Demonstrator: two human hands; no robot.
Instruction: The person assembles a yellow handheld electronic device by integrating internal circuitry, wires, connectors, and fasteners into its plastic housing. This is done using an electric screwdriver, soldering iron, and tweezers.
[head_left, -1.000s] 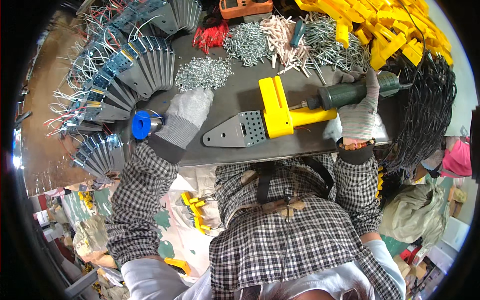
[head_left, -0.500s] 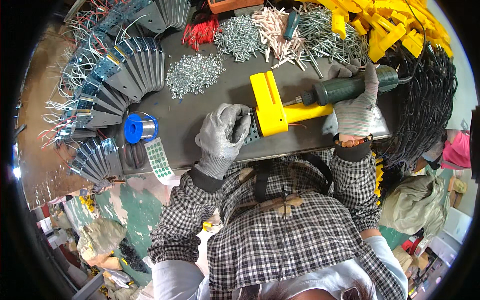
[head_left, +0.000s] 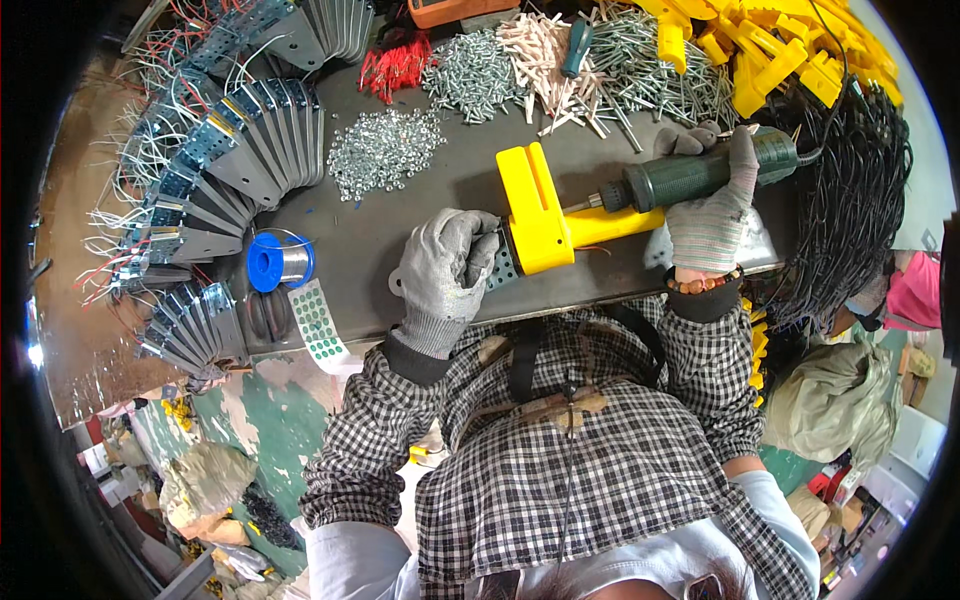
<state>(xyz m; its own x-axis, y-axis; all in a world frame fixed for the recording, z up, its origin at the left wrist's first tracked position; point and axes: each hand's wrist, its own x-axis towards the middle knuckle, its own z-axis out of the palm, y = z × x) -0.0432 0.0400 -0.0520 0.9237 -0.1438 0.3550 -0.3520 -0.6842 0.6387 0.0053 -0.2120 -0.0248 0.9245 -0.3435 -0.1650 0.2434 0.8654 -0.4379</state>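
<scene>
Dark grey metal covers the workbench (head_left: pixel 420 215) in front of me, crowded along its far edge with heaps of silver screws (head_left: pixel 470 72), a loose pile of small shiny nuts (head_left: pixel 385 150), pale plastic wall plugs (head_left: pixel 540 45) and a stack of bright yellow plastic parts (head_left: pixel 780 60). Fanned rows of grey metal brackets with coloured wires (head_left: pixel 235 150) curve along my left side, and a blue spool of solder wire (head_left: pixel 272 262) sits near a strip of green dot stickers (head_left: pixel 318 320).

My left hand (head_left: pixel 445 270), in a grey knit glove, is closed down over a perforated grey metal plate (head_left: pixel 502 268) at the near edge of the bench, pressing it flat beside the yellow plastic housing (head_left: pixel 540 215) that it joins. My right hand (head_left: pixel 710 205) is wrapped firmly around the dark green barrel of an electric screwdriver (head_left: pixel 690 175), whose bit points left and meets the yellow housing (the tip itself is too small to make out).

I judge this to be the fastening step: plate steadied, driver lined up. A next move would call for keeping the bit square to the screw and the plate pinned so nothing twists.
</scene>
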